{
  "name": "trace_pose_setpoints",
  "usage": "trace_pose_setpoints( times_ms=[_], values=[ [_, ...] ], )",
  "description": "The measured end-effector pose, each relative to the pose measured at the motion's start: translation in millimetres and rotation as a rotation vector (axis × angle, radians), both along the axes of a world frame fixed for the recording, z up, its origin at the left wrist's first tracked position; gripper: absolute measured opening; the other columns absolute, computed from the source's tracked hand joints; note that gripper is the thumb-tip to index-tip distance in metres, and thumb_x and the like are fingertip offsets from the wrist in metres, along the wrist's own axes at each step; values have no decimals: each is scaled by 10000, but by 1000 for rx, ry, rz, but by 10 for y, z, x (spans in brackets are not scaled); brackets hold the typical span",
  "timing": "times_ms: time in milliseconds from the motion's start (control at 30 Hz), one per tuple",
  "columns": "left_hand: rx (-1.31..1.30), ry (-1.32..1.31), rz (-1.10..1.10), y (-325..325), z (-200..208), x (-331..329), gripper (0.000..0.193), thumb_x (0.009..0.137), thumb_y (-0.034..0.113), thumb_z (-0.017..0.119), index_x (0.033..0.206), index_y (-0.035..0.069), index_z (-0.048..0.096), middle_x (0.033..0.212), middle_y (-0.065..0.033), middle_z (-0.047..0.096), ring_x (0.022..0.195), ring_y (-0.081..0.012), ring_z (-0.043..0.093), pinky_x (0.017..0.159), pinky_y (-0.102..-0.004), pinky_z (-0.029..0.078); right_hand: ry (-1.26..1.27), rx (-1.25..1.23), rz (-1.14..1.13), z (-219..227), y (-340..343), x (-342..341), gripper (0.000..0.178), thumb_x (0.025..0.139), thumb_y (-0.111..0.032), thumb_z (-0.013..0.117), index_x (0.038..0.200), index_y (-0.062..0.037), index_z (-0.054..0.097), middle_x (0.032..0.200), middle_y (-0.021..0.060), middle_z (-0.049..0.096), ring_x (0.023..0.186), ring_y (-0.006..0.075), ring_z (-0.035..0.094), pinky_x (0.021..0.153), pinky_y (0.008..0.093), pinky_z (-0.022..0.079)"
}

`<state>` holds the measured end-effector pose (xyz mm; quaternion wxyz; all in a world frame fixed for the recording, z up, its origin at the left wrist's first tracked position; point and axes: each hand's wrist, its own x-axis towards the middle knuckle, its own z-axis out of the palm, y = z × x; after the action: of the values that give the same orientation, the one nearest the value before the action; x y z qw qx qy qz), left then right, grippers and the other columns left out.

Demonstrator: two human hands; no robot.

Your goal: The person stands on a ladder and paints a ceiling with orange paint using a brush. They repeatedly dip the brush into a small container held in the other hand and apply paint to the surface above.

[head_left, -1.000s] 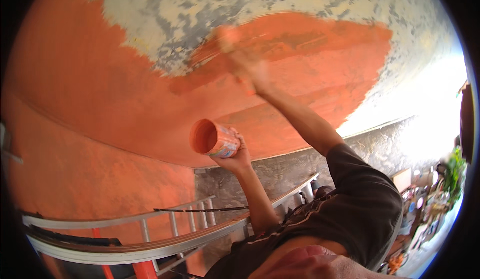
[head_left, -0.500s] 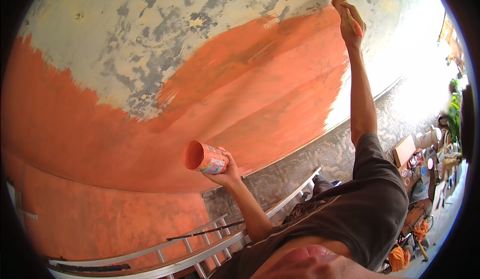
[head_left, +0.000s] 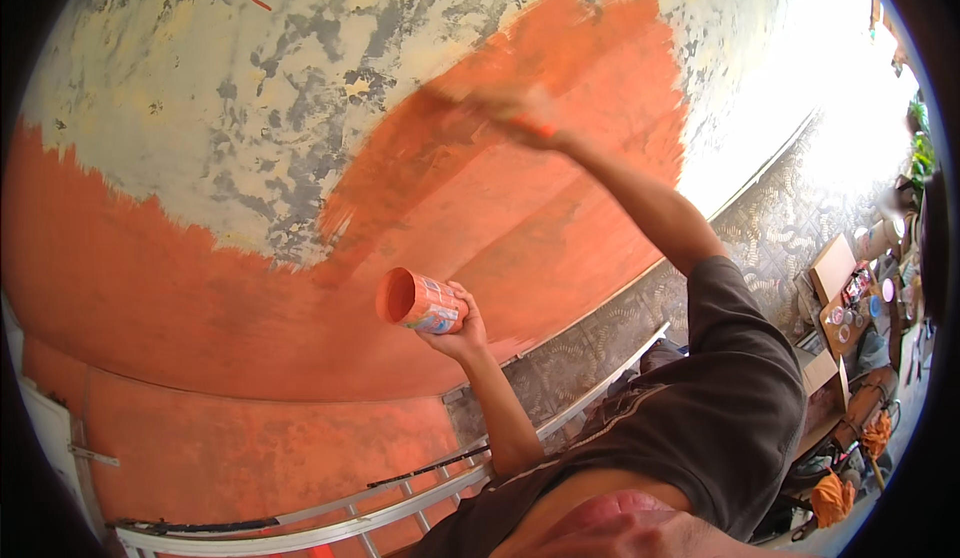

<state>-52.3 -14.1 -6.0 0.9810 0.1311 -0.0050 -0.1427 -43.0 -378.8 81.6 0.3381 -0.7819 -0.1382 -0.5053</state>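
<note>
My left hand (head_left: 468,332) is wrapped round an orange-smeared paint can (head_left: 437,308), tilted so its open mouth faces left. Orange coats the can's inner wall; how much paint is in it cannot be seen. Higher up, my right hand (head_left: 532,118), smeared by motion, grips a paintbrush (head_left: 440,100) whose bristle end is blurred against the wall. The wall (head_left: 160,88) is patchy white and grey above. Fresh orange paint (head_left: 500,213) covers its lower part, with a ragged upper edge near the brush.
An aluminium ladder (head_left: 400,511) runs below my left arm. Patterned floor tiles (head_left: 590,343) border the wall's foot. At right are cardboard boxes (head_left: 832,268), a white bucket (head_left: 882,238), small pots and an orange cloth (head_left: 832,501). Strong light washes out the upper right.
My right hand has swept left and down with the paintbrush. Orange now reaches higher at the upper right, where bare wall was. The can stays in my left hand, nearly unmoved.
</note>
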Motion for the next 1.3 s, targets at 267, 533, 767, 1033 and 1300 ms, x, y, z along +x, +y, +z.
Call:
trace_pose_setpoints(
  times_ms=[267, 533, 767, 1033, 1300],
  values=[
    [-118, 49, -44, 66, -163, -19, 550, 846, 389, 713, 1306, 117, 581, 1273, -84, 605, 1135, -369, 565, 856, -422, 557, -163, 511, -716, -212, -2119, -1175, 202, 991, -180, 582, 1146, -131, 703, 1009, -2, 740, 882, 108, 686, 770, 265, 539],
    [-76, 81, -21, 174, -270, 25, 603, 846, 448, 721, 1337, 130, 575, 1303, -78, 603, 1152, -371, 563, 843, -432, 565, -80, 56, -345, 114, -513, -396, 185, 936, -74, 617, 1092, -110, 709, 1144, 109, 706, 1030, 311, 678, 844, 368, 551],
    [-45, 4, 28, 289, -157, -3, 537, 834, 399, 749, 1269, 111, 620, 1204, -93, 640, 1108, -362, 578, 847, -420, 571, -205, 238, -73, 106, -1203, -643, 221, 963, -81, 583, 1167, -78, 669, 1124, 39, 722, 968, 228, 700, 852, 315, 548],
    [-26, 61, 0, 136, -145, -91, 574, 849, 411, 735, 1306, 98, 587, 1228, -113, 603, 1136, -365, 559, 849, -420, 567, -458, 516, -350, -81, -2298, -1520, 189, 975, -113, 603, 1110, -34, 709, 1122, 82, 739, 1009, 130, 674, 877, 289, 532],
    [-18, 27, 6, 332, -198, -1, 653, 811, 436, 758, 1337, 102, 560, 1261, -130, 595, 1162, -367, 567, 840, -430, 560, -36, 134, -107, 157, -459, -639, 163, 958, -86, 622, 1100, -86, 702, 1031, 114, 722, 901, 242, 702, 792, 330, 546]
  ],
)
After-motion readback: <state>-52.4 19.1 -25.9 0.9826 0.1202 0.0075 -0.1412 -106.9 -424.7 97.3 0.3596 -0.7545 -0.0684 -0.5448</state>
